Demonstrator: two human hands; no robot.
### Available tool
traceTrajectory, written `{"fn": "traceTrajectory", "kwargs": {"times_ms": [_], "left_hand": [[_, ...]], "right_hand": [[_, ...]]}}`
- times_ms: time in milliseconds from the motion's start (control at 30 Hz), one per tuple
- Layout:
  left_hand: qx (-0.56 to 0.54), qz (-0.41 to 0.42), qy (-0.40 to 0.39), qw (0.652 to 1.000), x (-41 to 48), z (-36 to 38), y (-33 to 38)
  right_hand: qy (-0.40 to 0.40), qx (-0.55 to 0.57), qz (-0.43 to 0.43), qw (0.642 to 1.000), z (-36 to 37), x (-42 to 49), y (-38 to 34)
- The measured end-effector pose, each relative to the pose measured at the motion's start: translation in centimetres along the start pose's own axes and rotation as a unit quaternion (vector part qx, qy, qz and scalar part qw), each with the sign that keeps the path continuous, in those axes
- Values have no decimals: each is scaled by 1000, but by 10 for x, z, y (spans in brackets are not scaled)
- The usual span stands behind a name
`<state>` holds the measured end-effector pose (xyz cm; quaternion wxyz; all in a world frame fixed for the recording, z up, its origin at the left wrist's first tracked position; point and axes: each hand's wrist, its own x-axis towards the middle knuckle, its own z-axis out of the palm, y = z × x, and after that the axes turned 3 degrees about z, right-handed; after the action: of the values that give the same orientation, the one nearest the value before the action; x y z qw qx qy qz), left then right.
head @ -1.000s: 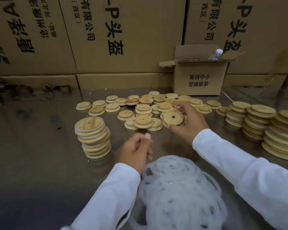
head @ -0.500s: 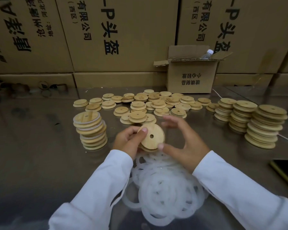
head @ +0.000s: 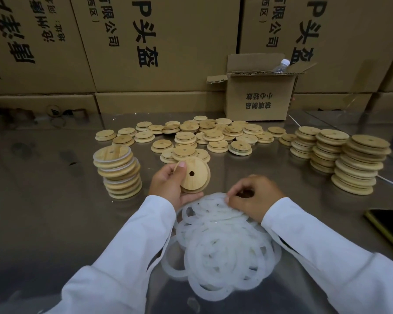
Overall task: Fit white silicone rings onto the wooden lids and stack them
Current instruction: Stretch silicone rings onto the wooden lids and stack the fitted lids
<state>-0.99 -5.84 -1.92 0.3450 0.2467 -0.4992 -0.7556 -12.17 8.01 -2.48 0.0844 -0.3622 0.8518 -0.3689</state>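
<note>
pairing stage, as judged: one part is held and its partner is being picked; fitting is not yet begun.

- item 1: left hand [head: 168, 184], gripping one wooden lid [head: 194, 175]. the lid is tilted up above the table, thumb on its face beside the centre hole, fingers beneath. no band is seen on it.
- item 2: right hand [head: 254, 196], fingers curled, pinching at a ring [head: 222, 198] on the far edge of the heap of white silicone rings [head: 222, 245], just beside the held lid. whether that ring is free of its neighbours cannot be told.
- item 3: finished stack [head: 119, 171], white showing at the lids' edges. it stands left of the left hand and leans a little.
- item 4: loose bare lids [head: 213, 134], scattered behind the hands, with taller stacks of bare lids [head: 359, 164] to the right.
- item 5: steel table [head: 43, 211], with a small open carton [head: 259, 94] holding a water bottle [head: 281, 65] at the back.

next move, judged: lift a single ring clear of the tangle and stretch it evenly around the lid's stepped rim. then set the lid squarely on the leaning finished stack.
</note>
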Motion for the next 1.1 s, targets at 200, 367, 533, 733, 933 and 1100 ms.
{"fn": "traceTrajectory", "kwargs": {"times_ms": [200,367,533,733,933,1100], "left_hand": [[-9,0,25,1000,1,-1,1],[-1,-29,-8,1000,-3,2,3],[11,-77,-86,993,-8,10,7],[96,-35,-151,983,-17,15,5],[133,55,-151,978,-24,13,2],[137,71,-149,977,-27,11,-1]], "right_hand": [[10,154,-20,988,-3,-4,-4],[-20,302,-63,951,-13,-10,-13],[34,389,-36,920,-13,-13,-21],[86,379,-18,921,-11,-15,-29],[94,381,1,920,-5,-14,-28],[105,348,-5,931,-2,-17,-28]]}}
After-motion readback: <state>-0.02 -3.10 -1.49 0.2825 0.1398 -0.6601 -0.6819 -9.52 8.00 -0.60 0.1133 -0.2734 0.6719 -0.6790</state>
